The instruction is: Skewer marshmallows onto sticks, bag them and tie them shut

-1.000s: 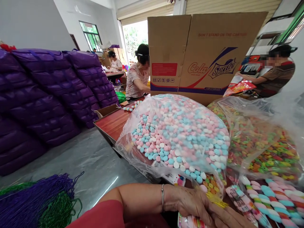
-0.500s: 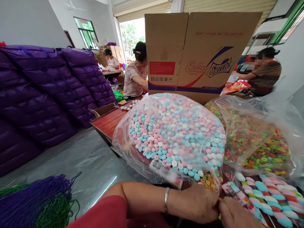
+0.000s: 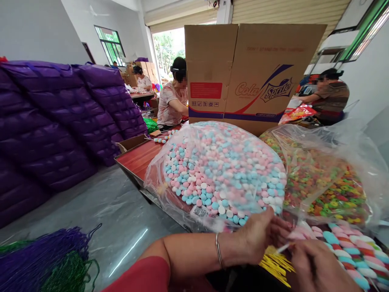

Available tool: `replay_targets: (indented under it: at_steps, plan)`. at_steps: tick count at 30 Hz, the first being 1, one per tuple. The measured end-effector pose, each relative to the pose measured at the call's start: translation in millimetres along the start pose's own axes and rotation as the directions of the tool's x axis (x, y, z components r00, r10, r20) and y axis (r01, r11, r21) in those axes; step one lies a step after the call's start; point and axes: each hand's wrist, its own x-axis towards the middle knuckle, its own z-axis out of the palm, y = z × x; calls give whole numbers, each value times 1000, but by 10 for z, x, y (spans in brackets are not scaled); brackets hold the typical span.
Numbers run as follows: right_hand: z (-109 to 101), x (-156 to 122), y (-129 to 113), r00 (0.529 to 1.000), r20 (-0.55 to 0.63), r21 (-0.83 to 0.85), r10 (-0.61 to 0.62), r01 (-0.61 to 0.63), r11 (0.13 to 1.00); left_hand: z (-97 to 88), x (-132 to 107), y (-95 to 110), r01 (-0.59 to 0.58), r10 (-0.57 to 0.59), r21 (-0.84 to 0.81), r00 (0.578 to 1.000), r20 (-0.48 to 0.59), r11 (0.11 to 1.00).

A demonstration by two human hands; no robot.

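Observation:
Low at the right, my left hand point(image 3: 258, 235), with a bracelet on its wrist, has its fingers stretched out toward the right. My right hand point(image 3: 319, 263) is closed around a thin white stick point(image 3: 283, 248) of what looks like a pink marshmallow skewer point(image 3: 302, 232). The far fingers of my left hand lie close to this skewer; whether they touch it I cannot tell. Yellow twist ties point(image 3: 277, 265) lie in a bunch below and between the hands. Several finished marshmallow skewers point(image 3: 349, 247) in pink, blue and white rest beside my right hand.
A big clear bag of pastel marshmallows point(image 3: 209, 170) lies ahead, with a bag of colourful ring candies point(image 3: 328, 182) to its right. Behind stands a cardboard box point(image 3: 212, 69). Co-workers point(image 3: 172, 95) sit beyond. Purple bales point(image 3: 60, 121) line the left.
My hands were together low over the table; now they are apart. The left hand has risen slightly and its fingers have spread. The white stick and yellow twist ties have come into sight.

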Motion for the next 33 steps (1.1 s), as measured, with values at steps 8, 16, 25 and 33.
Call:
replay_targets:
  at_steps: [8, 16, 25, 33]
  plan:
    - [-41, -71, -315, 986, -32, 20, 164, -164, 986, -376, -285, 567, 340, -316, 49, 798, 514, 939]
    - [287, -270, -773, 991, -85, 189, 104, -86, 978, -273, -417, 458, 82, -72, -104, 993, 96, 991]
    - [81, -309, -637, 947, -273, 10, 170, -174, 985, -276, -827, 449, -80, 94, 430, 995, -13, 899]
    - [-28, -315, -881, 964, -263, 187, 42, 8, 982, -202, -862, 482, 528, -505, -115, 844, 181, 841]
